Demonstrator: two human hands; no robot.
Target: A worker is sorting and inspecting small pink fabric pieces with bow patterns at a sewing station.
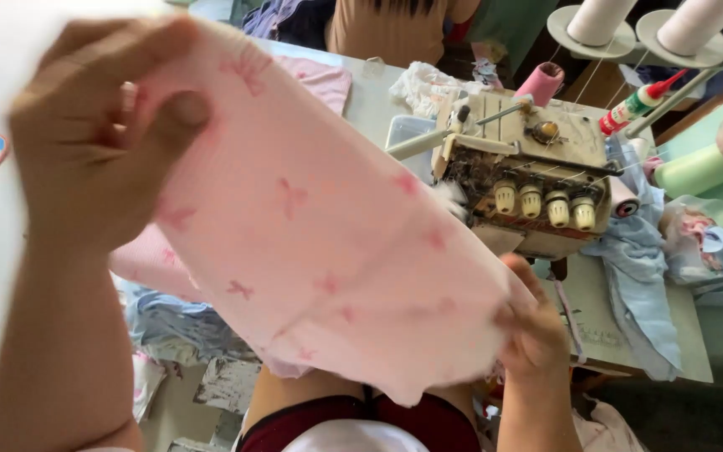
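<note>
The pink cloth (pixel 311 243) hung in the air between my hands, in front of the sewing machine (pixel 529 180) on the table (pixel 621 326). It looked light, soft and limp, best held by its edges. My left hand (pixel 98 138) pinched its top corner; my right hand (pixel 533 331) gripped the lower edge. Cloth hid most of my right fingers.

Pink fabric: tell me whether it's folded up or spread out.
Spread out. The pink fabric is stretched flat between the left hand, raised high, and the right hand, low by the sewing machine.
</note>
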